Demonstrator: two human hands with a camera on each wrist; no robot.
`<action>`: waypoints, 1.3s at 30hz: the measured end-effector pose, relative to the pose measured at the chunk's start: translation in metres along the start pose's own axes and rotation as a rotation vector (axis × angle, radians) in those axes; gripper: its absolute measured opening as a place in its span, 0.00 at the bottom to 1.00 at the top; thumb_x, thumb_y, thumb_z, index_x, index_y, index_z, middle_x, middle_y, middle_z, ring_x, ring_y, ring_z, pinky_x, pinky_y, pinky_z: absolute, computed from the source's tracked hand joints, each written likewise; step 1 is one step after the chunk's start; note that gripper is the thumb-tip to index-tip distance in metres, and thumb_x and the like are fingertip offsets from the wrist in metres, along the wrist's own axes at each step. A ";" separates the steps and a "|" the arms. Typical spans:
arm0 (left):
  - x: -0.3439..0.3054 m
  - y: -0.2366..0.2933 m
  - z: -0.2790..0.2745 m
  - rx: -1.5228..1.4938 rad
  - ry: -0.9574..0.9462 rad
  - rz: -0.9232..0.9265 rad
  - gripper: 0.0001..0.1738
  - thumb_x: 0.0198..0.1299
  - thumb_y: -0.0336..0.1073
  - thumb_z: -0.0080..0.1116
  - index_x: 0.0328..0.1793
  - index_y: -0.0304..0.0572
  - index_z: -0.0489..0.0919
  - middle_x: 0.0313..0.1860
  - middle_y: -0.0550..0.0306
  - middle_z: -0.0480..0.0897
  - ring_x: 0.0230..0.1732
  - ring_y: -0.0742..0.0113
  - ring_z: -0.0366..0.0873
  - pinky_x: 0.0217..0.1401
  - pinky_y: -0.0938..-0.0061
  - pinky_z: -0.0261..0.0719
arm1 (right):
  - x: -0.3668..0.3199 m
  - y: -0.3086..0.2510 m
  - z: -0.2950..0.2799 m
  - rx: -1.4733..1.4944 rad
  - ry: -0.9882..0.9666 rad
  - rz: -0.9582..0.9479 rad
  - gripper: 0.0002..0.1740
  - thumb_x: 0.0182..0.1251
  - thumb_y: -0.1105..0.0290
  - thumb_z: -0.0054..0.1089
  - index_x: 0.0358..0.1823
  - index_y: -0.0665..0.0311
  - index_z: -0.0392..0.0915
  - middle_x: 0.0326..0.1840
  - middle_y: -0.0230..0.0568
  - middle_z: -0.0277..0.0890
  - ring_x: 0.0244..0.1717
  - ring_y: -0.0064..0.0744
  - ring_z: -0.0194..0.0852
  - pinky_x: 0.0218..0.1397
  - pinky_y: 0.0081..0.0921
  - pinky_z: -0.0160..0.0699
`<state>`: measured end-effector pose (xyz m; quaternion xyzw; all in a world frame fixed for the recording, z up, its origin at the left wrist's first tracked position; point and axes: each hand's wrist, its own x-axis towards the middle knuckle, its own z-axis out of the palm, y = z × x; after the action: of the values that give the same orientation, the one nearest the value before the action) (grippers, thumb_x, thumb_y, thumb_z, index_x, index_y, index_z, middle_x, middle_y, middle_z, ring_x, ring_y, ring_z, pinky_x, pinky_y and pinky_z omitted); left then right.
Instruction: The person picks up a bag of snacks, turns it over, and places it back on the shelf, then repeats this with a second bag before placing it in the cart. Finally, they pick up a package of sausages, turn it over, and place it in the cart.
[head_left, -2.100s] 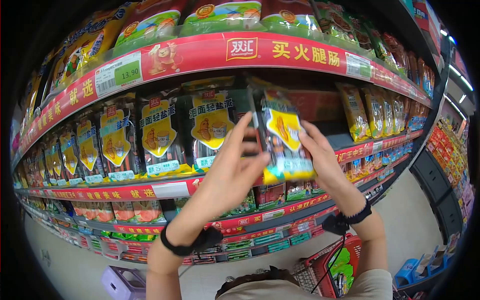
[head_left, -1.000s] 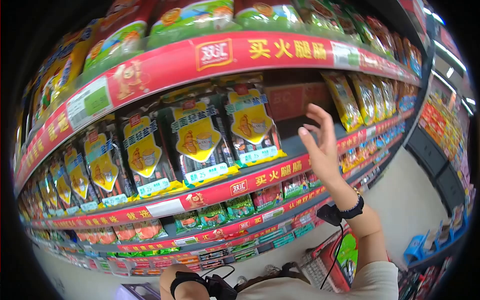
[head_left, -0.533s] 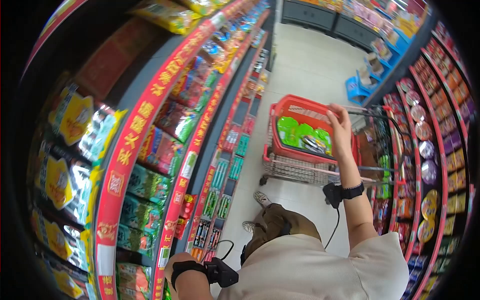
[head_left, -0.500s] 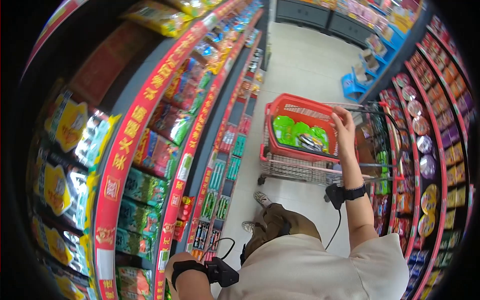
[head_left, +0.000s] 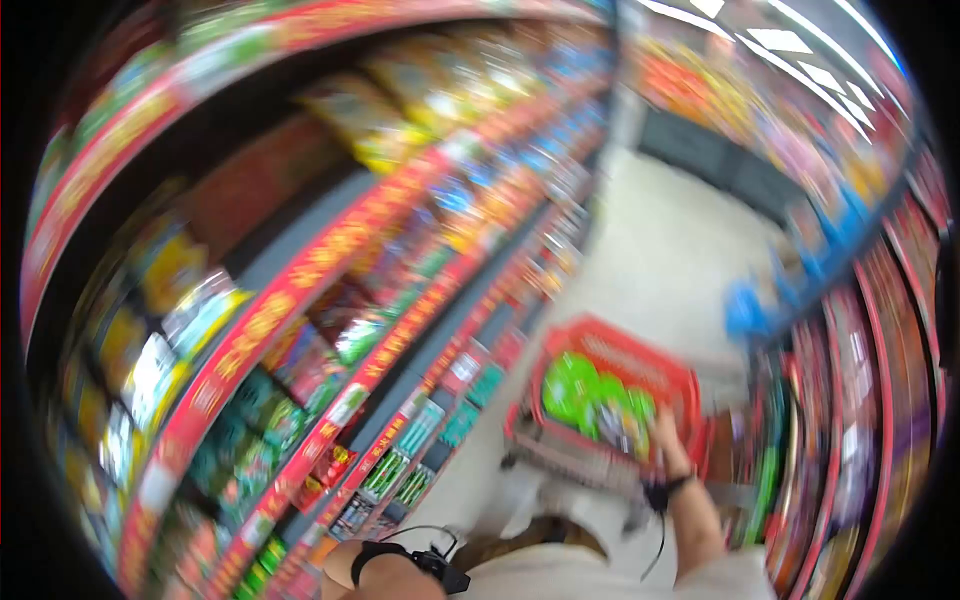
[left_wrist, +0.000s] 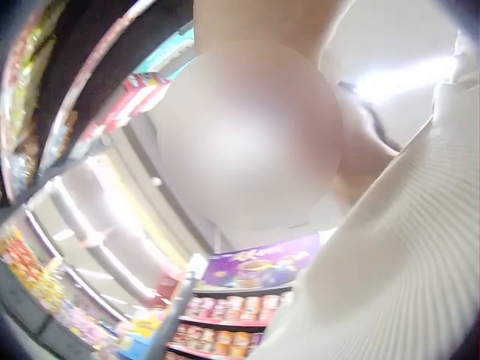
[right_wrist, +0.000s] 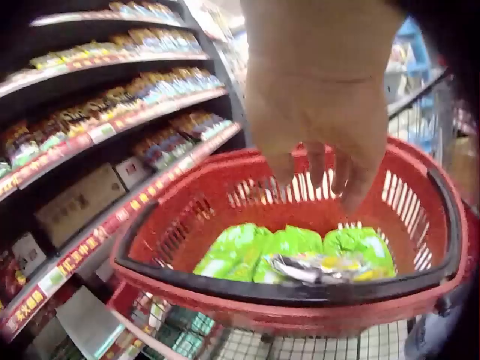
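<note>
My right hand [right_wrist: 319, 112] hangs over the red shopping basket [right_wrist: 187, 300], its fingers loosely bent downward. Nothing shows between them. Inside the basket lie several bright green packs [right_wrist: 240, 251] and a silvery pack [right_wrist: 315, 268] on top of them. From the head view, the same hand overlaps the basket's right side, blurred by motion. My left forearm, with its black wrist strap [head_left: 375, 560], is bent at the bottom edge. Bare skin of my left hand [left_wrist: 262, 19] fills the top of the left wrist view, near the head; its fingers are hidden.
A wire shopping cart [head_left: 560, 450] carries the basket. On the left run shelves with red price strips [head_left: 350, 215] and sausage packs [head_left: 160, 270]. More shelves [head_left: 850, 400] line the right, with a blue stand [head_left: 745, 310] near the aisle floor [head_left: 640, 260].
Both hands held a sausage pack at first; they let go of it at the shelf. The view has turned right, my right hand has moved over the basket, and my left arm has drawn back.
</note>
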<state>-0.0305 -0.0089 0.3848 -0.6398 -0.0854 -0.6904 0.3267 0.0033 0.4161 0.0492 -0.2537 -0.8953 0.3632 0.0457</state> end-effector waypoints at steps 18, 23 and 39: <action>-0.109 0.023 0.046 1.326 0.270 -1.263 0.14 0.62 0.34 0.58 0.52 0.41 0.74 0.42 0.59 0.77 0.42 0.72 0.75 0.44 0.76 0.75 | 0.078 -0.298 -0.028 0.698 -0.617 -0.402 0.23 0.59 0.71 0.55 0.57 0.65 0.64 0.47 0.53 0.74 0.41 0.45 0.77 0.43 0.38 0.80; -0.104 0.072 0.036 1.326 0.300 -1.401 0.13 0.63 0.34 0.56 0.53 0.42 0.74 0.41 0.60 0.78 0.42 0.72 0.75 0.44 0.76 0.74 | 0.156 -0.114 -0.001 0.839 -0.407 -0.264 0.22 0.60 0.72 0.53 0.56 0.66 0.63 0.47 0.54 0.74 0.40 0.45 0.77 0.42 0.39 0.81; -0.067 0.293 -0.001 0.751 0.012 -1.919 0.32 0.72 0.53 0.35 0.73 0.41 0.57 0.70 0.49 0.64 0.71 0.57 0.60 0.72 0.64 0.57 | -0.208 -0.428 0.088 1.200 -1.155 -0.047 0.22 0.50 0.84 0.53 0.49 0.60 0.71 0.37 0.32 0.69 0.14 0.07 0.51 0.12 0.06 0.47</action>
<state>0.1304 -0.2128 0.2337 -0.1554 -0.7688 -0.5928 -0.1827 -0.0198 -0.0002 0.2942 0.0585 -0.4375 0.8506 -0.2856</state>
